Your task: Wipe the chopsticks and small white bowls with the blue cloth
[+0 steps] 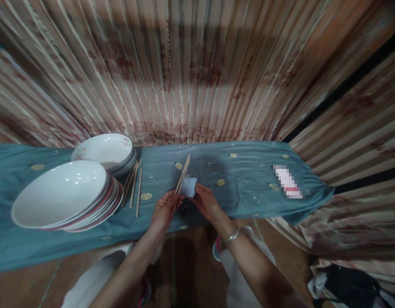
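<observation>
My left hand (164, 208) is closed around the lower part of a pair of wooden chopsticks (185, 167), which point up and away over the table. Beside them, my right hand (206, 200) pinches a small pale blue cloth (189, 187); it touches or hangs right against the chopsticks. Several more chopsticks (139, 192) lie on the tablecloth to the left of my hands. Past those stands a stack of large white bowls (61, 196), tilted toward me, with a second stack of white bowls (103, 149) behind it.
A teal patterned cloth (242, 184) covers the long narrow table. Toward its right end lies a blurred-out flat item (287, 182). Pleated curtains (197, 77) hang behind and at the right. A dark bag-like thing (351, 282) is on the floor at lower right.
</observation>
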A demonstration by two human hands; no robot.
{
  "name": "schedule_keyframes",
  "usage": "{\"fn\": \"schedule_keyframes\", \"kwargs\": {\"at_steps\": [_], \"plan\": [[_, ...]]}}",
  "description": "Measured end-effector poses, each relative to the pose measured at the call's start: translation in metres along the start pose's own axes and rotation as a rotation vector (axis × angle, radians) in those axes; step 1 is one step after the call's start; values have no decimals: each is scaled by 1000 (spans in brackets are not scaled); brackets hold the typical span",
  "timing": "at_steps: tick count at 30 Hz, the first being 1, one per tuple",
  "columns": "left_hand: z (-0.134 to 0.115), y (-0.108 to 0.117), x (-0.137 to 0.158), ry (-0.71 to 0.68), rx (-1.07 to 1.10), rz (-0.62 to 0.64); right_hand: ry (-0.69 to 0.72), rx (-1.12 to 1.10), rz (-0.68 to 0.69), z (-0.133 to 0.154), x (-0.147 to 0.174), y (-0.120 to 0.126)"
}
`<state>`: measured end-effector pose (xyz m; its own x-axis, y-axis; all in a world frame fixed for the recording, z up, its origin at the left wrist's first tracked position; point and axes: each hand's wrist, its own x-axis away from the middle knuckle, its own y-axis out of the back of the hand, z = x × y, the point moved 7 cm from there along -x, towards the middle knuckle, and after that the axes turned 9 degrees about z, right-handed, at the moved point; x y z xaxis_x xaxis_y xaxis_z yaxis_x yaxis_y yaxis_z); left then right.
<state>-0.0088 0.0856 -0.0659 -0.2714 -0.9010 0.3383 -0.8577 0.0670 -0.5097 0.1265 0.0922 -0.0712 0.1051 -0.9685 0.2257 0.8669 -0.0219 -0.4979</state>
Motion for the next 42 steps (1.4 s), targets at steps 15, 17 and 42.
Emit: {"fn": "schedule_keyframes", "kwargs": {"at_steps": [15, 17, 42], "plan": [[15, 0, 4, 39, -142, 85, -67, -73, 183, -13, 8, -30], [13, 0, 5, 34, -138, 65, -46, -81, 136, -14, 7, -29], [14, -13, 6, 67, -213, 169, -24, -43, 126, -12, 2, -19]]}}
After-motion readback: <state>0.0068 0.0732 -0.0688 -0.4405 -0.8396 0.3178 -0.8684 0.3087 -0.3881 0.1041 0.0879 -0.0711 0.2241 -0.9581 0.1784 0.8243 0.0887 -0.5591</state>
